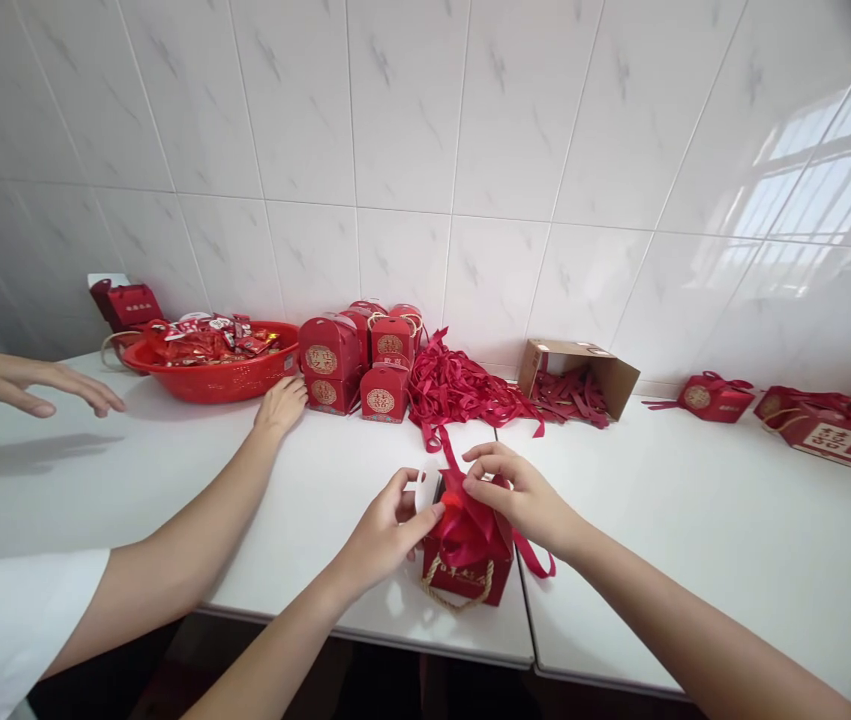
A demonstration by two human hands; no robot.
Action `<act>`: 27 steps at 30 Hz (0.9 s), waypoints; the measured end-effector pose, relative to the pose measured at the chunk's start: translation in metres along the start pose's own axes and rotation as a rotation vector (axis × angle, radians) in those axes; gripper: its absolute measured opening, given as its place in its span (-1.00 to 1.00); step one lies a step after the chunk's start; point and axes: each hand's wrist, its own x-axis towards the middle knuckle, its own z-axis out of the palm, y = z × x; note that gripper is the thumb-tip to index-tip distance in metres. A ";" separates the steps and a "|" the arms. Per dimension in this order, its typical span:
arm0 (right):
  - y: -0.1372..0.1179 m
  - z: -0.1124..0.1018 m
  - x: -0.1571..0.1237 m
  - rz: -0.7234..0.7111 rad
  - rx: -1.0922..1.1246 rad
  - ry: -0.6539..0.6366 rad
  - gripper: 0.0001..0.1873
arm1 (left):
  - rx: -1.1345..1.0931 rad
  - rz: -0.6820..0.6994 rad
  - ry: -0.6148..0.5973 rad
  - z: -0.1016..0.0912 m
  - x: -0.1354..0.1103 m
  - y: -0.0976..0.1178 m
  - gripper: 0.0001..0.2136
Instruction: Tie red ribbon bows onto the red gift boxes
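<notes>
A small red gift box (496, 585) with gold lettering and a twisted rope handle stands near the table's front edge. Wide red ribbon (464, 535) lies bunched over its top, with one tail trailing to the right. My left hand (387, 525) grips the box's left side by a raised white-backed flap, thumb resting by the ribbon. Over the box's top right, my right hand (519, 490) pinches the ribbon between thumb and fingers. Part of the box's opening is hidden by the ribbon and my fingers.
At left are a co-worker's two hands, one hand (282, 405) near red boxes (331, 360). A red basket (226, 385) holds wrapped sweets. Behind my hands lie a ribbon heap (462, 385) and a cardboard box (624, 385). Finished-looking boxes (717, 398) stand right, below the tiled wall.
</notes>
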 end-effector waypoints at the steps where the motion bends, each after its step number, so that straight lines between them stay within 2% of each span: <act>1: 0.001 0.001 0.002 0.028 -0.013 -0.031 -0.80 | -0.009 -0.002 -0.003 0.000 -0.001 0.000 -0.66; 8: -0.006 0.006 0.006 0.053 -0.084 -0.101 -0.83 | 0.030 0.047 -0.053 0.001 -0.003 -0.004 -0.66; 13: -0.013 0.007 0.009 0.090 -0.125 -0.118 -0.83 | 0.217 0.210 -0.069 -0.007 -0.002 -0.006 -0.65; 18: -0.013 0.010 0.013 0.047 -0.205 -0.097 -0.85 | 0.127 0.216 -0.007 -0.011 0.013 -0.004 -0.63; 21: -0.009 0.011 0.015 0.029 -0.231 -0.071 -0.85 | 0.123 0.241 -0.017 -0.008 0.021 0.001 -0.69; 27: -0.004 0.011 0.021 0.032 -0.292 -0.072 -0.83 | 0.254 0.327 -0.028 -0.002 0.025 0.009 -0.80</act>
